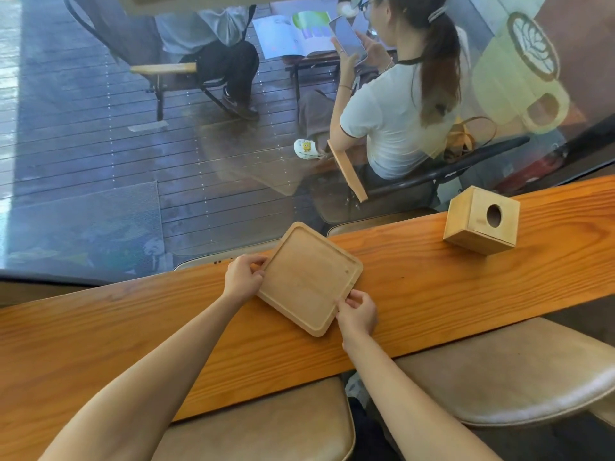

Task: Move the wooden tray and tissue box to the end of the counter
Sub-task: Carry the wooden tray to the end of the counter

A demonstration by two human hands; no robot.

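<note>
One tray (307, 277), one box (481, 219), two hands. The tray is pale wood, square with rounded corners and a low raised rim, its floor smooth and bare; it sits turned cornerwise on the worktop (133, 334), a long plank of orange, strongly grained wood. The left hand (243, 277) pinches the tray's left corner, thumb over the rim and fingers curled beneath. The right hand (357, 314) pinches the near right edge the same way, thumb on top. The tray lies between the two hands, touching both.

The box is a pale wooden cube with one round hole in the face turned toward the camera. It stands on the same worktop, well apart from the right hand, beyond it and to its right, next to the window glass.

Below the forearms, two stools (519, 371) show padded tan seats with a worn, leathery sheen, one under each arm.
</note>
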